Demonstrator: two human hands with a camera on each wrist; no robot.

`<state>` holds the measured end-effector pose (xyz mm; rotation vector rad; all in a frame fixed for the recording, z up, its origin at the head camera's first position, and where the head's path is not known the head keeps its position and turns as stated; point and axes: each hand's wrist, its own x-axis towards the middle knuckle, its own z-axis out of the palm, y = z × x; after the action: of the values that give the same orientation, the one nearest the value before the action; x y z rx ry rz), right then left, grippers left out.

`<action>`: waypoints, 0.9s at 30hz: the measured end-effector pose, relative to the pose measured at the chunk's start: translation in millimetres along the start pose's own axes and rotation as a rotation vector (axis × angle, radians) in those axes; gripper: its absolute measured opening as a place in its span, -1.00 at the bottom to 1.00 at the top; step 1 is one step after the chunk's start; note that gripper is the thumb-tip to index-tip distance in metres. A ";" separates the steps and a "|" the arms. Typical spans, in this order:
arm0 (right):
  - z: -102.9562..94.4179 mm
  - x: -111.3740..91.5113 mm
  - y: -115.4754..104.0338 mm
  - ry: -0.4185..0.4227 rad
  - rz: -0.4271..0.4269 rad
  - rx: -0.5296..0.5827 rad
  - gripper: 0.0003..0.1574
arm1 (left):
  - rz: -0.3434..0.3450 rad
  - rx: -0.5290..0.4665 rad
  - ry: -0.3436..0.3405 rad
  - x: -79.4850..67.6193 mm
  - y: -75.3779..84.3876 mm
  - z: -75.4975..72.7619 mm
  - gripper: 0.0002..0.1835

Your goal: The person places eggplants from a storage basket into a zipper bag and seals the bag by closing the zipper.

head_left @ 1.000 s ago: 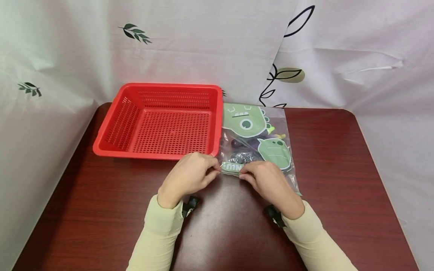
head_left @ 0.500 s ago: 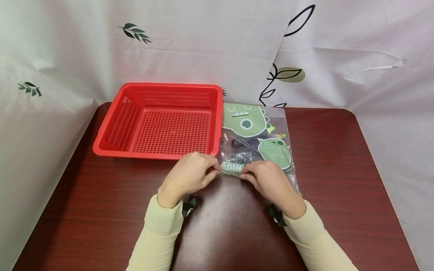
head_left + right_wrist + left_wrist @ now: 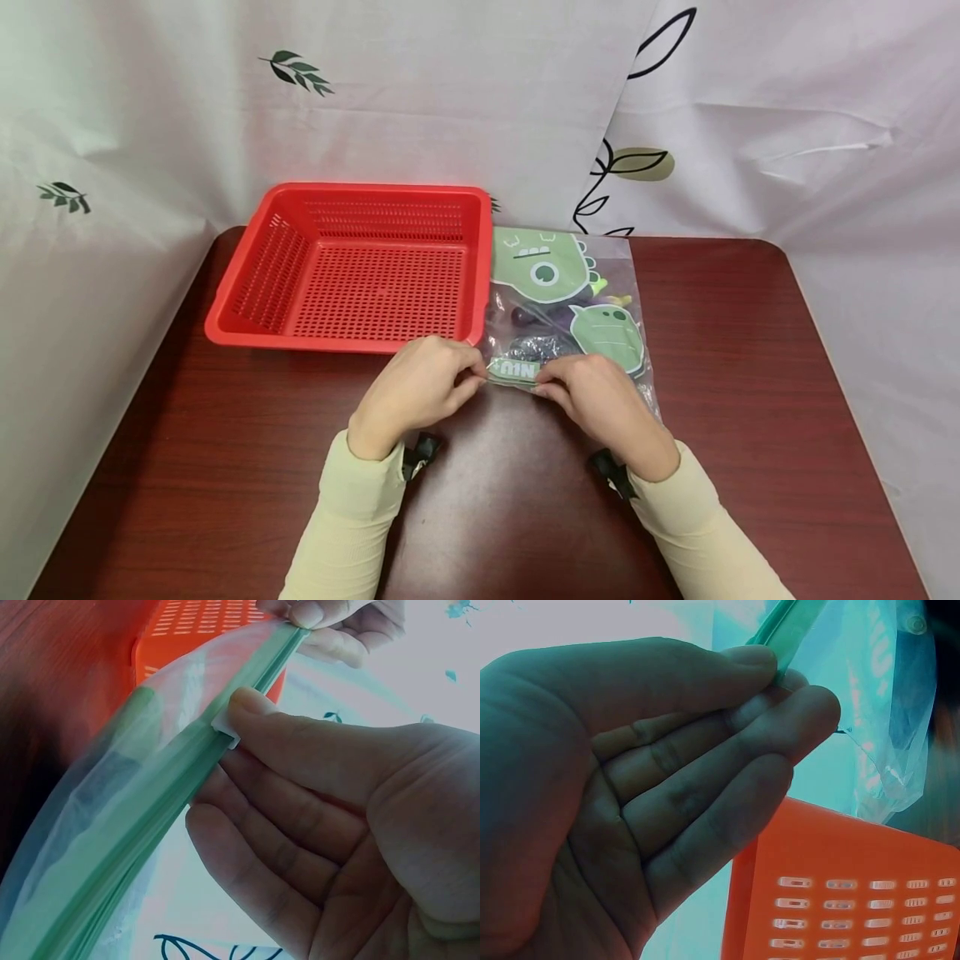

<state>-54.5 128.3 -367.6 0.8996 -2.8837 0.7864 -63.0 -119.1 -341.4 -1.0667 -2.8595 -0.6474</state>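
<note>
A clear zip bag (image 3: 609,257) printed with a green cartoon dinosaur lies flat on the table, its zip edge toward me. Dark purple shapes (image 3: 531,317) with yellow and bright green tips show through the plastic, partly hidden by the print. My left hand (image 3: 423,385) pinches one end of the green zip strip (image 3: 180,754) between thumb and fingers. Along the same strip, my right hand (image 3: 600,404) pinches a small white slider (image 3: 223,729). In the right wrist view the strip runs as two parallel bands on the near side of the slider.
A red perforated plastic basket (image 3: 480,275) stands at the left, its right side against the bag and its front rim just beyond my left hand. Behind the table (image 3: 720,333) hangs a white cloth (image 3: 420,100) with leaf prints.
My right hand has shifted slightly to the right along the bag's zip edge. The left hand, the bag and the basket have stayed in place.
</note>
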 end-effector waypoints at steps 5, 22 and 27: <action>-0.5 0.1 1.6 -0.003 -0.008 -0.002 -0.95 | 0.000 -0.002 -0.002 0.0 -0.1 -0.3 -0.89; -3.8 -1.1 4.1 -0.021 0.017 0.010 -0.96 | -0.002 0.001 -0.007 -0.1 0.0 -1.3 -0.91; -5.4 -1.5 4.7 -0.026 0.020 0.004 -0.96 | 0.003 0.003 -0.002 -0.3 -0.4 -1.6 -0.91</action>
<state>-56.4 134.9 -365.2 0.8894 -2.9195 0.7876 -63.2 -120.1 -340.1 -1.0715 -2.8596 -0.6420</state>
